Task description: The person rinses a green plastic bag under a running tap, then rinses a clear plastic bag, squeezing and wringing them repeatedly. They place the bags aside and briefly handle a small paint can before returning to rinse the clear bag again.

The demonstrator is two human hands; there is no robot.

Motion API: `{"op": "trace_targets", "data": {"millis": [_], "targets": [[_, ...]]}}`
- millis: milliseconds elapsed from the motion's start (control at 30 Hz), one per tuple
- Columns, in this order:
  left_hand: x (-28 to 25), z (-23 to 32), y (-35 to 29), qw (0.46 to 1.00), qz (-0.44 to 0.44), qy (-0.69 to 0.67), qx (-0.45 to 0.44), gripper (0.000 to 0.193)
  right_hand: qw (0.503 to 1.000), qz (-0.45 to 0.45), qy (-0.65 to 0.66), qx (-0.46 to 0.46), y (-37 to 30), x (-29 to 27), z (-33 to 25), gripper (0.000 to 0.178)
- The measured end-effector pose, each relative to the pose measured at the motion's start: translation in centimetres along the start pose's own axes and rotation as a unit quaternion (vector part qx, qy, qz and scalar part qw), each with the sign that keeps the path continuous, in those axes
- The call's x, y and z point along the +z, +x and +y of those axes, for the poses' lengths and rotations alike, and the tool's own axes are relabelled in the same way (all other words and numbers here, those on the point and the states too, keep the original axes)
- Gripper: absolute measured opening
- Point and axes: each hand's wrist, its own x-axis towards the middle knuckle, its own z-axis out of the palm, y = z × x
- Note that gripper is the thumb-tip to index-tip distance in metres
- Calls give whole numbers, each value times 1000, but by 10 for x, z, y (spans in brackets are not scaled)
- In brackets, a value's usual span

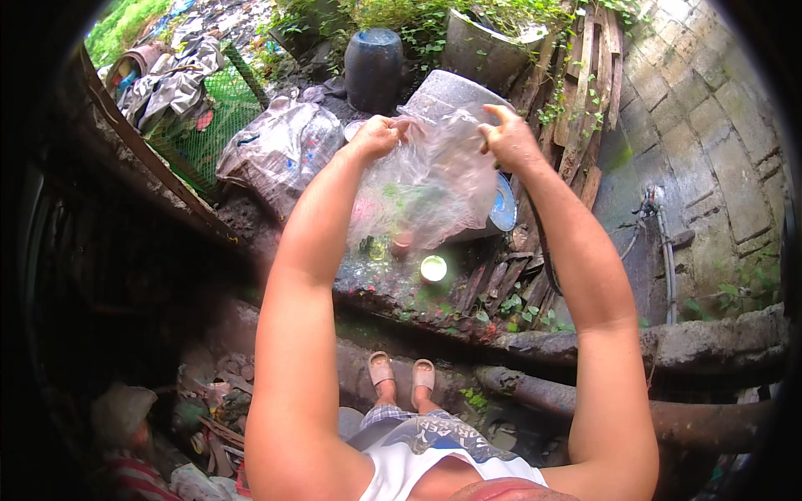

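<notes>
A thin, clear plastic bag hangs between my raised hands, blurred by motion. My left hand is closed on its upper left edge. At the upper right edge, my right hand has its fingers bent around the plastic, the index finger partly lifted. Behind the bag stands a grey tub, partly covered by it. A small round container with a pale green-white top sits on the dark ledge below the bag. Beside the bag, a blue round lid or rim shows near my right forearm.
A dark blue drum and a grey planter stand at the back. Left lie a stuffed whitish sack and green mesh. Wooden planks and paving are right. A thick pipe runs at lower right.
</notes>
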Motion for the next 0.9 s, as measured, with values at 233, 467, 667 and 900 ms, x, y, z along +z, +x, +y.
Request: {"op": "trace_targets", "data": {"millis": [233, 467, 667, 900], "targets": [[14, 4, 14, 998, -54, -16, 5, 44, 982, -164, 49, 77, -37, 49, 3, 14], [18, -1, 20, 993, -101, -62, -9, 43, 981, -178, 54, 61, -63, 60, 27, 13], [12, -2, 26, 990, -124, -59, 18, 47, 988, -134, -56, -43, -78, 62, 42, 17], [-5, -14, 31, 994, -103, -39, 18, 44, 977, -186, -89, -56, -91, 51, 9, 21]]}}
